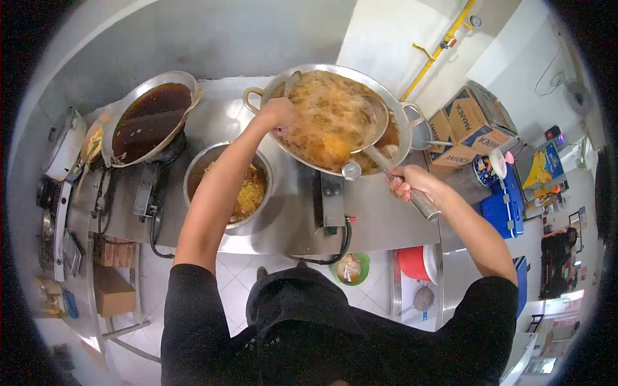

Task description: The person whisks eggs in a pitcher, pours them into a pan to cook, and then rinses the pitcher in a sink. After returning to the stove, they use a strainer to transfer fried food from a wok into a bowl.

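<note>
A wide two-handled wok [255, 96] holds bubbling, foamy oil with golden food in it. My right hand [412, 183] is closed around the thick metal handle of a large strainer [382, 122], whose round head lies in the oil at the wok's right side. Over the wok's left rim, my left hand [280, 116] is closed on a metal utensil [293, 83] that shows just beyond the fingers; its lower part is unclear. An orange piece of food [336, 149] lies near the strainer's lower edge.
A steel bowl [267, 193] with yellow bits sits below my left forearm. A second wok [108, 132] of dark liquid is at left. Gas burners and hoses line the steel counter [277, 225]. Cardboard boxes [460, 128] and a blue cooler [502, 209] stand at right.
</note>
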Motion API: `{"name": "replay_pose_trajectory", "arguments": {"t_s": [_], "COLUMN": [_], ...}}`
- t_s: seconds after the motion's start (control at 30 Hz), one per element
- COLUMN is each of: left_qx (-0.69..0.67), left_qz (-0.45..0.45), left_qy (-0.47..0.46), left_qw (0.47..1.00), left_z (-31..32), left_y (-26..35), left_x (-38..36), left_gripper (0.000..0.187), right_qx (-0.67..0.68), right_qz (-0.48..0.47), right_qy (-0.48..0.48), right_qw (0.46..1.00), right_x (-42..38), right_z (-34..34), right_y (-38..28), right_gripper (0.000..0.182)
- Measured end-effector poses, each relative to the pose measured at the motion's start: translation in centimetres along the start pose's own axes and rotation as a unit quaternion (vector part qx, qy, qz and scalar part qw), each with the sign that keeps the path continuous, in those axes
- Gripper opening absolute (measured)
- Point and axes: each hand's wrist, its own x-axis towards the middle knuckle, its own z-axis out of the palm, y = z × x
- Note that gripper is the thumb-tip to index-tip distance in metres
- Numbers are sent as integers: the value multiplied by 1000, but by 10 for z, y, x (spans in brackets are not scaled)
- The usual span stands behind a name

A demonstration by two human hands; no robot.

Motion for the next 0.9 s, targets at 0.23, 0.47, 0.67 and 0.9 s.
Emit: {"name": "replay_pose_trajectory", "arguments": {"t_s": [0.23,0.47,0.67,0.9], "left_qx": [-8,254,277,101], "left_qz": [14,134,155,26], "left_qy": [-20,-76,-32,-17], "left_qw": [1000,955,948,994], "left_z": [-8,-5,-3,-5], "left_y": [7,-20,-17,3], "left_x": [24,37,28,16], "left_gripper": [14,11,13,17], "right_qx": [121,269,349,285], "right_qz": [22,42,36,-38], "right_qy": [-80,-166,-210,-187], "right_qw": [989,948,912,939], "right_x": [32,53,56,64], "right_z": [-21,-33,-20,-28], "right_y": [17,20,14,26], "right_gripper": [24,27,26,23]}}
